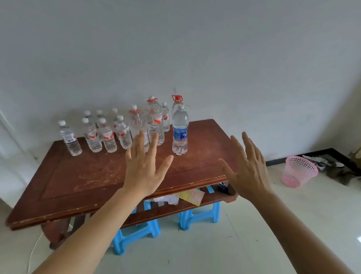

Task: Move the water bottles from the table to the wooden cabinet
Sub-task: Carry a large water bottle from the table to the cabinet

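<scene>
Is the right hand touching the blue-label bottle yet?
Apart. The head view shows the right hand raised with straight fingers, and a strip of bare table is visible between its thumb and the blue-label bottle.

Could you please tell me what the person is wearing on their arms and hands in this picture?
Nothing that shows. The left hand and right hand are bare: no gloves, rings or watch. The left forearm and right forearm are bare too, with no sleeve, bracelet or marking in view down to the picture's edge.
</scene>
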`<state>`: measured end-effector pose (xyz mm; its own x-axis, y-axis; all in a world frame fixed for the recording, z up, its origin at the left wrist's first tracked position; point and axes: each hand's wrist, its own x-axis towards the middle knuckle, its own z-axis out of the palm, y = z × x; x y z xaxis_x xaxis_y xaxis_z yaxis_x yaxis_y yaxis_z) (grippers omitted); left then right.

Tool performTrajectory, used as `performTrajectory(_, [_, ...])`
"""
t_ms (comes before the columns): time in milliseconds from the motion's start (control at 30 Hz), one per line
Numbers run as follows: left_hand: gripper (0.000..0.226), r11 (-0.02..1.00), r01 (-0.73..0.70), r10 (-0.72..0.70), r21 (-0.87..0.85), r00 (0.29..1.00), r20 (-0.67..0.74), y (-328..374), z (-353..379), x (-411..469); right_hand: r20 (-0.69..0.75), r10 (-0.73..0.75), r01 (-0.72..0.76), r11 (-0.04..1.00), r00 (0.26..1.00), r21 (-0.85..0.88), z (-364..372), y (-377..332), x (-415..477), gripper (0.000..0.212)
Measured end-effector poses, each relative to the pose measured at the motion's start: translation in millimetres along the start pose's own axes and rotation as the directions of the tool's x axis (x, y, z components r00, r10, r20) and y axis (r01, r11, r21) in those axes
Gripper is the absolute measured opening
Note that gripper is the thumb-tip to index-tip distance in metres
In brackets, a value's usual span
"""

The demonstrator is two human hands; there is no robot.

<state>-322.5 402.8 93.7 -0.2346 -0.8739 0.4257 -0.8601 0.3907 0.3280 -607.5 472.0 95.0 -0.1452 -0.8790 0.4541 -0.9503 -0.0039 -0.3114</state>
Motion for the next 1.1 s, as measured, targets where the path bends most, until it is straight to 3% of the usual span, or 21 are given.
performTrajectory(133, [0.082,0.999,0.012,-0.015,0.045,0.998,0.066,-2.9,66.7,70.5,0.010,0.015,-0.015,0.999,1.000,0.048,50.5,50.8,77.5,0.076])
performTrajectory(233, [0.085,0.995,0.034,-0.044,0.094,0.993,0.110,-4.9,101.2,113.8,0.133,0.034,-0.046,0.995,0.990,0.084,91.7,75.1,131.8,0.082])
performTrajectory(367, [0.085,0.984,-0.023,0.006,0.175,0.995,0.095,-9.9,128.1,183.4,0.283,-0.041,0.019,0.997,0.958,0.081,147.2,100.1,210.4,0.088])
performTrajectory(600, [0.086,0.986,0.035,-0.046,0.162,0.997,0.066,-36.4,170.8,250.1,0.479,-0.071,-0.013,0.985,0.875,0.170,225.6,102.1,292.5,0.092])
performTrajectory(800, [0.083,0.979,-0.174,0.164,0.105,0.982,0.094,-69.5,207.6,295.5,0.637,0.014,-0.130,0.982,0.771,0.135,288.7,94.9,291.9,0.098])
performTrajectory(933, [0.083,0.933,-0.353,0.346,0.064,0.933,0.099,-81.0,232.5,332.5,0.656,0.039,-0.173,0.975,0.754,0.141,311.1,79.2,286.3,0.101])
performTrajectory(1100, [0.068,0.914,-0.405,0.402,0.031,0.912,0.079,-71.8,255.4,372.8,0.654,0.136,-0.288,0.949,0.744,0.130,331.3,65.8,287.3,0.110])
